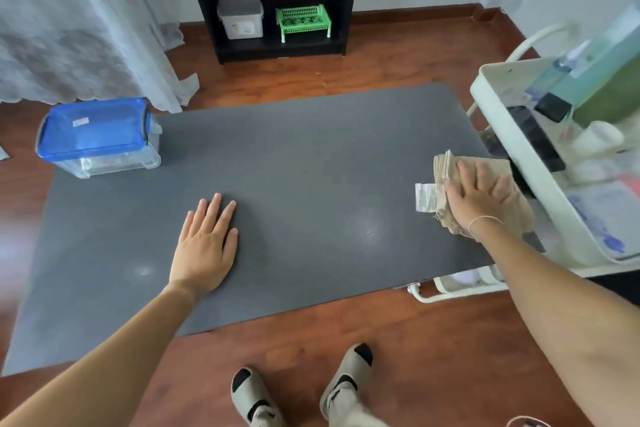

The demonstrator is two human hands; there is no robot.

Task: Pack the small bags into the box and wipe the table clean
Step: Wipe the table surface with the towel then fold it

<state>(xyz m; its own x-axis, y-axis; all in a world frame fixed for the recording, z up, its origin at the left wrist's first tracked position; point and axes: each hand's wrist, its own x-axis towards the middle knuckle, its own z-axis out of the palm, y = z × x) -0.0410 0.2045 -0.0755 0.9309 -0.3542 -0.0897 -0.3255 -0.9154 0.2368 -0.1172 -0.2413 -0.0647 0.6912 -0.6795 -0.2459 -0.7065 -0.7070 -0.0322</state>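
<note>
Pressing down with our right hand (479,196), fingers spread flat, we pin a folded beige cloth (450,166) against the right edge of the dark grey tabletop (311,156); the grip is released, palm on top and not closed around the fabric. A white care tag (425,197) sticks out from the cloth's left side. Our left hand (206,243) lies flat on the tabletop near its middle, fingers straight, grasping nothing. The clear plastic box (100,140) with its blue lid shut stands at the far left corner of the tabletop, well apart from both hands. We cannot tell what is inside the box. A white cart (512,149) stands just beside the tabletop's right edge.
</note>
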